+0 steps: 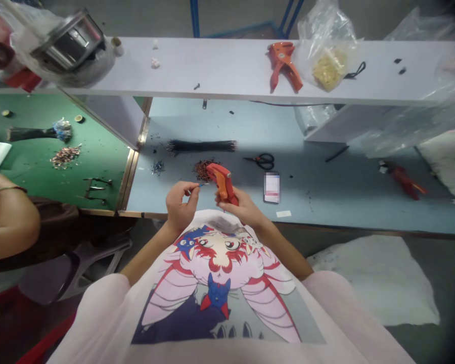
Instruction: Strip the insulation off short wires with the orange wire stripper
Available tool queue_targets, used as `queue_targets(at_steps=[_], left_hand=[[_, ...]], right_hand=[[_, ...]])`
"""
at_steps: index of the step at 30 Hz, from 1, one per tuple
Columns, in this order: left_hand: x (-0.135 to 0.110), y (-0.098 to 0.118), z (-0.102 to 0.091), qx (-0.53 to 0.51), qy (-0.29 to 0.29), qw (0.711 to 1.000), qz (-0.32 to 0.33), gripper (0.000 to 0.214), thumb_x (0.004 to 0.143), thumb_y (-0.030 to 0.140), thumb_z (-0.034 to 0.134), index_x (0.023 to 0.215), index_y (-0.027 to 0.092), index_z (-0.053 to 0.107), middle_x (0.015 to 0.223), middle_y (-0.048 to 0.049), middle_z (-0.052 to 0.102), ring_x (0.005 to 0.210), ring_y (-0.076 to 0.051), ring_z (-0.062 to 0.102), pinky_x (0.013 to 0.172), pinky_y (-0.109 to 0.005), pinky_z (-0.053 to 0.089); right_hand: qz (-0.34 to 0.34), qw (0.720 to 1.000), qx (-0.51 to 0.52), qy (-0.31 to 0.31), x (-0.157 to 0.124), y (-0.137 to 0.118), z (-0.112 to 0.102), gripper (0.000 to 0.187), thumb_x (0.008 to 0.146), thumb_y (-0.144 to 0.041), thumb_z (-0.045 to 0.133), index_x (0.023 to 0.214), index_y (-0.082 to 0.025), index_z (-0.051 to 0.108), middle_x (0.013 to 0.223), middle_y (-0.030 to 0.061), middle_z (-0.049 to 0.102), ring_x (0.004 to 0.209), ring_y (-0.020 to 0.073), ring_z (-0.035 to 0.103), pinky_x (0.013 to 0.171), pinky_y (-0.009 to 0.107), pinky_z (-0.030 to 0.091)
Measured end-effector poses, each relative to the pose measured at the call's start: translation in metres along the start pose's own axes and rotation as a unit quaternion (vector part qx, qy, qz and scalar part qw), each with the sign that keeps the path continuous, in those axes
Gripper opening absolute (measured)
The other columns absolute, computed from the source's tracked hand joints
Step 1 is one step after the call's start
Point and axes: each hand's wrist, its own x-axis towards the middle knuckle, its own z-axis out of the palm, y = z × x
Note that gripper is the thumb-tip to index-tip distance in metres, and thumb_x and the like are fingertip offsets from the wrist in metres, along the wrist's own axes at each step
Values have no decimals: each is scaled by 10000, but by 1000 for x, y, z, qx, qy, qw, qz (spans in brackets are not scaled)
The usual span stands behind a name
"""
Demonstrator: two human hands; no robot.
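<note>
My left hand (180, 206) pinches a short wire with a blue part (202, 185) between thumb and fingertips. Wrapped round the handles of a red and orange wire stripper (222, 183) is my right hand (243, 206); the tool's head points up and left, close to the wire's end. Whether the jaws touch the wire I cannot tell. Just beyond the tool lies a pile of small copper-brown bits (200, 170). A bundle of black wires (202, 146) stretches sideways behind it. Small blue and silver pieces (157, 168) lie to the left.
Black-handled scissors (265, 161), a phone (272, 194) and a white label (283, 214) lie right of my hands. Red-handled pliers (404, 181) rest farther right. The raised shelf (227, 68) bears another wire stripper (283, 63) and a metal pot (70, 43). A co-worker's arm (13, 217) is at left.
</note>
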Motion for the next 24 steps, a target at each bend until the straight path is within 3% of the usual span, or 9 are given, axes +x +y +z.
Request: queue_targets(at_steps=[8, 12, 17, 21, 24], left_hand=[[-2, 8, -2, -119, -41, 981, -151, 144, 842, 302, 534, 847, 173, 600, 686, 6, 614, 637, -101, 577, 644, -229, 463], [-1, 6, 1, -143, -48, 975, -165, 149, 836, 313, 548, 838, 175, 606, 679, 6, 603, 627, -97, 564, 628, -223, 456], [2, 4, 3, -150, -67, 976, -140, 136, 819, 313, 574, 820, 189, 631, 736, -7, 593, 691, -110, 551, 652, -233, 445], [4, 8, 5, -206, -121, 957, -163, 137, 813, 313, 581, 769, 187, 612, 733, -6, 569, 677, -110, 525, 630, -235, 436], [4, 14, 8, -221, -151, 949, -166, 170, 816, 334, 578, 732, 186, 590, 717, -8, 552, 678, -118, 520, 649, -257, 449]], right_hand=[[18, 994, 102, -35, -2, 11, 3, 352, 763, -315, 654, 1047, -147, 534, 902, 76, 613, 779, 166, 584, 647, 291, 490], [43, 980, 175, -89, -5, 7, 4, 336, 774, -313, 645, 1045, -144, 541, 898, 69, 611, 809, 176, 596, 743, 336, 498], [114, 924, 329, -161, -8, -2, 4, 344, 742, -311, 658, 1010, -137, 530, 844, 49, 592, 778, 185, 603, 779, 401, 499], [126, 872, 422, -216, -8, -8, 9, 307, 743, -297, 619, 988, -152, 504, 790, 26, 567, 728, 170, 582, 729, 414, 511], [133, 852, 444, -243, -8, -9, 13, 297, 733, -290, 601, 968, -157, 479, 780, 29, 564, 717, 176, 578, 705, 421, 515]])
